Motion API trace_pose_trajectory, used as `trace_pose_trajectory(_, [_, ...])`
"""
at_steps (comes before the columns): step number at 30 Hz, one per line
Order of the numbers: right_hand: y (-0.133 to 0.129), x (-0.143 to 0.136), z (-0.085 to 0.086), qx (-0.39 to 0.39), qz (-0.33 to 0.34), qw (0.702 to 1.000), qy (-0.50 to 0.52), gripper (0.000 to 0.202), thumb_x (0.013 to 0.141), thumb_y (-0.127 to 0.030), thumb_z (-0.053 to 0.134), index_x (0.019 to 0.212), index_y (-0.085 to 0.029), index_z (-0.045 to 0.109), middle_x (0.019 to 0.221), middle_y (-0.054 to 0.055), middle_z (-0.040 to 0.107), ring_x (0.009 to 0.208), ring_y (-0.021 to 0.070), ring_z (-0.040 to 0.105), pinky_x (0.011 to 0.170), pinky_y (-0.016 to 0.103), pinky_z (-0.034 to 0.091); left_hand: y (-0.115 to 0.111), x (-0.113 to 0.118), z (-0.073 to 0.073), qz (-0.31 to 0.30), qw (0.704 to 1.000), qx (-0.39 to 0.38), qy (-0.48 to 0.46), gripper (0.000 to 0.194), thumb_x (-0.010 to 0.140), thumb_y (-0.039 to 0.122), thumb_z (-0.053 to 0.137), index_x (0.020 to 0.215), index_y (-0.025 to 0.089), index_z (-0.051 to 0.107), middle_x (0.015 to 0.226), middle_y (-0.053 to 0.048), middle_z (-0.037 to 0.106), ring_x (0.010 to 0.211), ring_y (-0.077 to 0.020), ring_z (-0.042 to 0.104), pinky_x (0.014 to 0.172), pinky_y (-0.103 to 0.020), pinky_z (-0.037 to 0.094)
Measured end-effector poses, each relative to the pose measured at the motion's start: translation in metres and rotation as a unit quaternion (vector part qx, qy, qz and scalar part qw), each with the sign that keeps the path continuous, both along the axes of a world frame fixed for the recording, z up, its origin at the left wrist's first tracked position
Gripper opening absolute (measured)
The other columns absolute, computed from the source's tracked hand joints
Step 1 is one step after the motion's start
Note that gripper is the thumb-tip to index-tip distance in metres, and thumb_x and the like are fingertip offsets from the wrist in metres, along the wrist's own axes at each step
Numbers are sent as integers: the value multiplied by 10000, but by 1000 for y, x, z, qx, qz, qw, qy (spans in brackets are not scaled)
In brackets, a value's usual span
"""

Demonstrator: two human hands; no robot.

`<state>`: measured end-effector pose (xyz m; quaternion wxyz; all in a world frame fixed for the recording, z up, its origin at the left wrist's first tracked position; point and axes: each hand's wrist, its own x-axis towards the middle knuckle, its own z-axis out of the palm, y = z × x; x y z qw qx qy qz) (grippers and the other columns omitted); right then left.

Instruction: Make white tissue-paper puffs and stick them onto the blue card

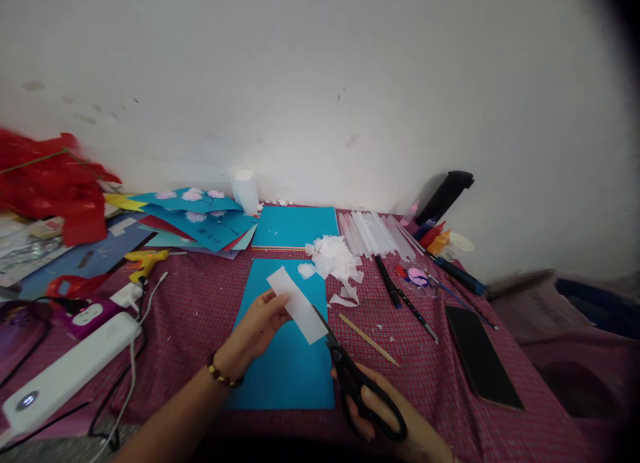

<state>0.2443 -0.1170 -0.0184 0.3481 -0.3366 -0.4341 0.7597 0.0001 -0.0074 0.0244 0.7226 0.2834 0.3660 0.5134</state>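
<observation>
Above a blue sheet point(280, 376), my left hand point(260, 323) pinches a white paper strip point(299, 306) near its left edge, thumb on top. My right hand point(373, 399) is closed around the handles of black scissors point(345, 369). The scissors point up and to the left, and their blades lie beside the lower right edge of the strip. Just past the strip, a pile of small white paper pieces point(335, 256) rests partly on the blue sheet's upper right corner.
A wooden stick point(369, 339), pens point(417, 315) and a black phone-like slab point(483, 356) lie right. Glue sticks point(375, 235) and a blue paper stack point(295, 227) are behind. Left are a yellow glue gun point(146, 263), cables and a white power device point(73, 369).
</observation>
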Motion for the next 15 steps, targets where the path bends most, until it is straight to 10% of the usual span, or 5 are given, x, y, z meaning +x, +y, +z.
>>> trace_pose_trajectory(15, [4,-6,19,-25,28,999,36,567,784,-642,511,1105,-180,579,792,58,564,580,129,447,546,266,325,-10,15,-7,-68,993,31,87,310,629,227,791,916,152,702,858,-57,730,803,-176,645,795,-287,472])
